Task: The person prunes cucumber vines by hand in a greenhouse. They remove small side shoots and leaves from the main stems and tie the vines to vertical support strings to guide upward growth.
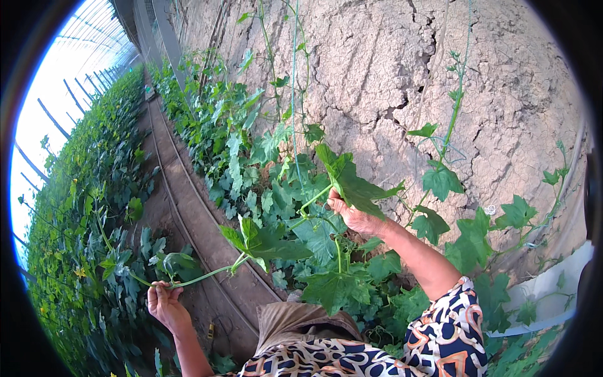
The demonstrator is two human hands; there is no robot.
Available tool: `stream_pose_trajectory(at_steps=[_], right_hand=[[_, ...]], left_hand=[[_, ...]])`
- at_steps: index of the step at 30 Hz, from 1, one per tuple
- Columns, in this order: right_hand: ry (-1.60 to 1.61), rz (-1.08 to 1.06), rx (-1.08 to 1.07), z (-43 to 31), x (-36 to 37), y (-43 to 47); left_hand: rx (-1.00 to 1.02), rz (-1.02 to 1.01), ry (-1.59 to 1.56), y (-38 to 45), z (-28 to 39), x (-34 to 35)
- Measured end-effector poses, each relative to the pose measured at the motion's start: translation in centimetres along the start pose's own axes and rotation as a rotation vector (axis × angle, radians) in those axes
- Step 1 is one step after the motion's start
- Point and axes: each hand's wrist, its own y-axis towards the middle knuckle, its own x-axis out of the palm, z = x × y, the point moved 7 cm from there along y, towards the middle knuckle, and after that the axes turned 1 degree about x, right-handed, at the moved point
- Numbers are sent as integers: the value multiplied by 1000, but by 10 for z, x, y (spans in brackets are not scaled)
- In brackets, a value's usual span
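Note:
My left hand (167, 306), at the lower left, pinches a long green vine stem (205, 276) near its young tip. The stem stretches across to the right, partly hidden behind a broad lobed leaf (278, 249). My right hand (355, 217) is raised at mid-picture, its thumb and fingers closed at the base of another large leaf (360, 186), where the leaf stalk (316, 198) meets the blade. That leaf covers part of the fingers. Below the right hand, curly tendrils and a drooping leaf (337, 288) hang in front of the person.
A cracked earthen wall (358, 70) rises ahead, with teal twine (295, 94) hanging before it. Another vine (452, 122) climbs at the right. Two narrow rails (181, 212) run along a dirt path beside dense foliage (94, 202). White sheeting (541, 292) lies at the lower right.

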Motion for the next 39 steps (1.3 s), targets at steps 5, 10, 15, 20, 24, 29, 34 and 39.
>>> stream_pose_trajectory(at_steps=[5,10,15,20,24,29,34,39], right_hand=[[370,753,207,34,-84,-6],[682,910,388,98,-111,-19],[374,787,352,93,-115,-28],[-150,408,153,42,-83,-9],[27,242,140,4,-55,32],[-142,140,123,-24,-32,101],[-361,-231,22,-36,-2,137],[32,505,-171,-148,-113,149]], left_hand=[[-48,187,21,9,1,-33],[-24,179,72,8,4,-32],[13,116,53,6,8,-15],[201,-42,109,-6,30,28],[277,-161,149,-13,32,62],[328,-241,119,-18,30,92],[389,-202,200,-12,33,97],[453,-154,287,0,46,106]])
